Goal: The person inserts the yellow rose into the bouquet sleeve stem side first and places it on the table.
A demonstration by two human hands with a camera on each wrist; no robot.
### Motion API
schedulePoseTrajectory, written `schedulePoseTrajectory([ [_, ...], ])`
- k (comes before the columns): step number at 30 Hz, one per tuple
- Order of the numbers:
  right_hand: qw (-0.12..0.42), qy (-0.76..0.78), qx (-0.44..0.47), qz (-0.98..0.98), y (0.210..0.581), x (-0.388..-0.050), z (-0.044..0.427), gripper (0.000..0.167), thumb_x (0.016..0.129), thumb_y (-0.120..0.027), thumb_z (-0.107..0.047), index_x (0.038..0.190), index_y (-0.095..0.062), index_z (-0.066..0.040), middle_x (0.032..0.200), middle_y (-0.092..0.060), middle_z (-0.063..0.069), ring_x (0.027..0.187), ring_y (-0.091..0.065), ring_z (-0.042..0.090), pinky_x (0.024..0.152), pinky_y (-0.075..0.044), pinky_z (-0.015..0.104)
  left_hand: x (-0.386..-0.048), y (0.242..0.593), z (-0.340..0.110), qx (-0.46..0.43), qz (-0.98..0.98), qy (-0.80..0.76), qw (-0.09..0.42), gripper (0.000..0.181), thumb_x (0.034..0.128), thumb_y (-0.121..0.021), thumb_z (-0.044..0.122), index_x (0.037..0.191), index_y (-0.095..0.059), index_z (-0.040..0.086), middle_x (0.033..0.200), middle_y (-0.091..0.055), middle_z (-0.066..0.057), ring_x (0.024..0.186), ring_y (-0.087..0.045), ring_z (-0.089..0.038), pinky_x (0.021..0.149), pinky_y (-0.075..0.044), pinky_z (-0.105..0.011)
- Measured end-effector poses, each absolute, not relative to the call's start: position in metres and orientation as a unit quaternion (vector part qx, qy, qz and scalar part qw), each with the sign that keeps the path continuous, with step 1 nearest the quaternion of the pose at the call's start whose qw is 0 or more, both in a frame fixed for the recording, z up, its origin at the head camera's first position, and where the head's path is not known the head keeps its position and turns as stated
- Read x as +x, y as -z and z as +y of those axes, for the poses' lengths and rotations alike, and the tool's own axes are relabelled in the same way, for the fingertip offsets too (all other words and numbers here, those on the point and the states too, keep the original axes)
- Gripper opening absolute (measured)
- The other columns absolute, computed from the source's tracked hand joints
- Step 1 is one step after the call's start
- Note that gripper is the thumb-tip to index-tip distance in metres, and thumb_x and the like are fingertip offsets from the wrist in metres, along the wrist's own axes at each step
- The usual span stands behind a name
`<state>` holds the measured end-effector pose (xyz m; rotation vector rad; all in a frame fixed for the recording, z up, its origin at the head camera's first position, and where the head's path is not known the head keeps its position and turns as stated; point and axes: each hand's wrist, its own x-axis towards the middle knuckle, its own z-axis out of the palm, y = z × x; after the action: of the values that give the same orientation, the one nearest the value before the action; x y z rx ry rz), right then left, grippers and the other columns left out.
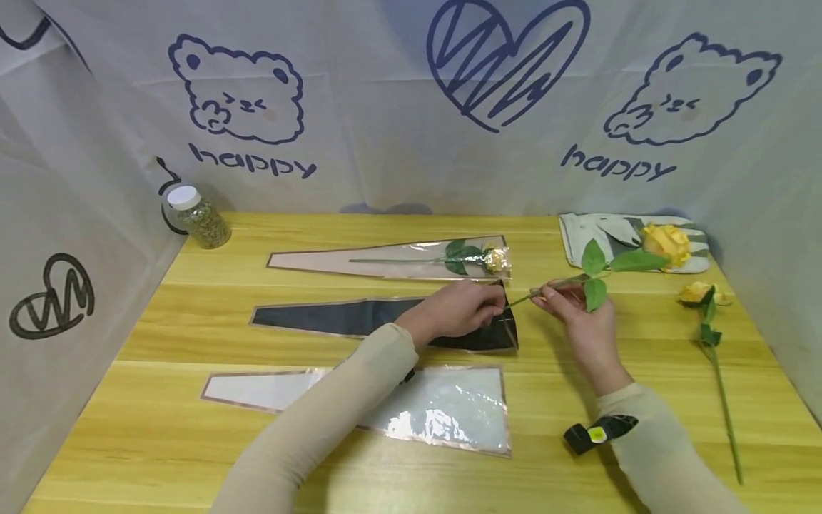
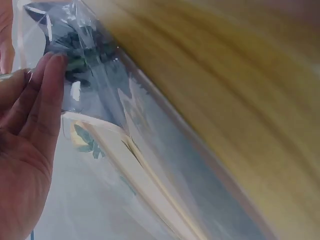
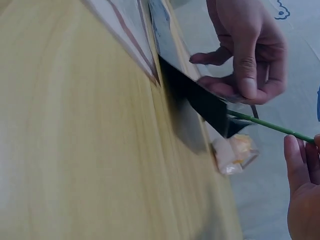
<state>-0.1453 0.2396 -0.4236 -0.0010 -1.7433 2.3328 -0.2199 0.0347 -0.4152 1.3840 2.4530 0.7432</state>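
My right hand [image 1: 581, 321] pinches the green stem [image 3: 272, 126] of a yellow rose [image 1: 668, 245], whose bloom points to the right above a glove. The stem's lower end meets the wide right end of a black sleeve [image 1: 334, 316]. At that opening my left hand [image 1: 459, 308] pinches the sleeve's upper edge, which stands lifted in the right wrist view. How far the stem tip lies inside is hidden. In the left wrist view, the left hand [image 2: 30, 130] has its fingers at the clear film [image 2: 100, 95].
Behind lies a clear sleeve [image 1: 308, 262] holding another yellow rose [image 1: 494, 259]. A white sleeve [image 1: 449, 407] lies in front, partly under my left arm. A glove [image 1: 581, 239] is back right, a loose rose [image 1: 722, 385] at right, and a lidded jar [image 1: 207, 223] back left.
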Motion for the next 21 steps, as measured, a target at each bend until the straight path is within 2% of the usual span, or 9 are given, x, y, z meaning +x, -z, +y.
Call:
schedulePoseTrajectory([
  [4, 0.096, -0.819, -0.001, -0.566, 0.427, -0.148, 0.236, 0.009, 0.091, -0.059, 0.014, 0.100, -0.057, 0.012, 0.094, -0.066, 0.016, 0.089, -0.070, 0.025, 0.084, -0.052, 0.036, -0.221, 0.414, 0.037, 0.467, 0.838, -0.263, 0.099, 0.010, 0.1036, -0.051, 0.016, 0.098, -0.060, 0.013, 0.079, -0.058, 0.005, 0.068, -0.053, -0.008, 0.068, -0.044, -0.024],
  [7, 0.088, -0.827, 0.001, -0.555, 0.432, -0.150, 0.235, 0.011, 0.091, -0.060, 0.013, 0.100, -0.056, 0.008, 0.093, -0.066, 0.016, 0.089, -0.070, 0.026, 0.084, -0.052, 0.037, -0.222, 0.414, 0.038, 0.464, 0.841, -0.262, 0.093, 0.010, 0.1034, -0.052, 0.016, 0.098, -0.060, 0.012, 0.080, -0.057, 0.004, 0.069, -0.052, -0.008, 0.068, -0.043, -0.024],
  [9, 0.083, -0.834, 0.015, -0.545, 0.441, -0.154, 0.239, 0.015, 0.092, -0.060, 0.011, 0.105, -0.054, 0.007, 0.096, -0.066, 0.017, 0.091, -0.070, 0.028, 0.085, -0.052, 0.038, -0.222, 0.414, 0.038, 0.458, 0.843, -0.265, 0.098, 0.010, 0.1033, -0.052, 0.016, 0.098, -0.060, 0.012, 0.080, -0.057, 0.003, 0.068, -0.052, -0.009, 0.067, -0.043, -0.024],
  [12, 0.086, -0.833, 0.017, -0.546, 0.453, -0.158, 0.246, 0.017, 0.097, -0.060, -0.004, 0.110, -0.053, 0.004, 0.103, -0.065, 0.024, 0.095, -0.068, 0.032, 0.086, -0.051, 0.041, -0.223, 0.414, 0.037, 0.448, 0.844, -0.272, 0.117, 0.009, 0.1036, -0.051, 0.016, 0.099, -0.058, 0.012, 0.081, -0.057, 0.003, 0.068, -0.052, -0.009, 0.065, -0.043, -0.024],
  [15, 0.093, -0.833, 0.017, -0.546, 0.462, -0.162, 0.255, 0.027, 0.101, -0.058, -0.017, 0.112, -0.055, 0.007, 0.111, -0.060, 0.033, 0.099, -0.066, 0.036, 0.088, -0.050, 0.044, -0.225, 0.414, 0.036, 0.440, 0.843, -0.278, 0.134, 0.009, 0.1040, -0.050, 0.015, 0.098, -0.057, 0.013, 0.081, -0.058, 0.003, 0.068, -0.054, -0.009, 0.065, -0.044, -0.024],
  [17, 0.100, -0.820, -0.002, -0.564, 0.459, -0.160, 0.254, 0.037, 0.100, -0.061, -0.024, 0.112, -0.056, 0.011, 0.113, -0.058, 0.034, 0.099, -0.067, 0.035, 0.088, -0.050, 0.043, -0.226, 0.413, 0.035, 0.440, 0.841, -0.281, 0.141, 0.010, 0.1040, -0.049, 0.015, 0.098, -0.057, 0.013, 0.081, -0.059, 0.003, 0.069, -0.055, -0.009, 0.065, -0.045, -0.024],
  [21, 0.090, -0.802, -0.011, -0.590, 0.448, -0.154, 0.247, 0.042, 0.098, -0.063, -0.020, 0.114, -0.054, 0.018, 0.107, -0.064, 0.028, 0.095, -0.069, 0.030, 0.086, -0.051, 0.040, -0.228, 0.410, 0.036, 0.440, 0.840, -0.282, 0.144, 0.011, 0.1040, -0.049, 0.015, 0.097, -0.057, 0.012, 0.080, -0.059, 0.002, 0.069, -0.055, -0.010, 0.065, -0.045, -0.024],
])
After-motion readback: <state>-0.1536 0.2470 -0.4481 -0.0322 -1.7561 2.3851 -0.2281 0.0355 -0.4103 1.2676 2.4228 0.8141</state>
